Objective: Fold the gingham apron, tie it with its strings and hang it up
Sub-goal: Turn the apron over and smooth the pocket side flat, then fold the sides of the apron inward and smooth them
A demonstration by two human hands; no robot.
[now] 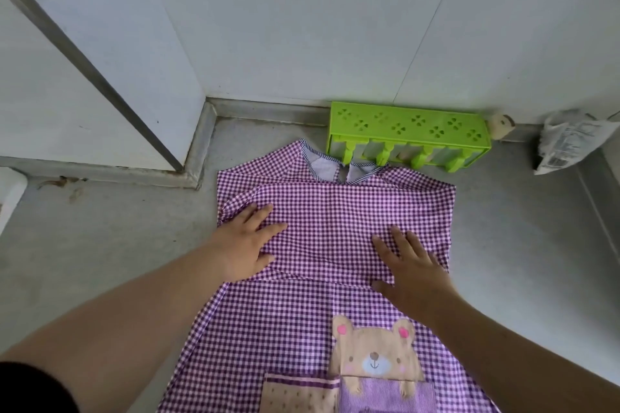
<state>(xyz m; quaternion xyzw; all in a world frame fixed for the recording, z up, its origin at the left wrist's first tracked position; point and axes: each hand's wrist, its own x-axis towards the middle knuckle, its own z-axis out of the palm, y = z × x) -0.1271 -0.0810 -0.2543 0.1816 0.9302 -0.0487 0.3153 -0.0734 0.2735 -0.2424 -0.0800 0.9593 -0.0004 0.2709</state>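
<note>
A purple and white gingham apron (328, 211) lies flat on a grey counter (100, 238), its neck opening pointing away from me. Its side parts are folded in over the middle. A bear patch (375, 352) and a pocket sit on its near part. My left hand (246, 245) presses flat on the folded cloth at the left, fingers straight. My right hand (409, 268) presses flat on the cloth at the right, fingers spread. I see no strings.
A lime green plastic rack (407, 126) with hooks stands against the tiled wall just beyond the apron's neck. A small pale object (500, 126) lies beside it. A crumpled white packet (570, 141) rests at the far right. A metal corner post (94, 77) rises at the left.
</note>
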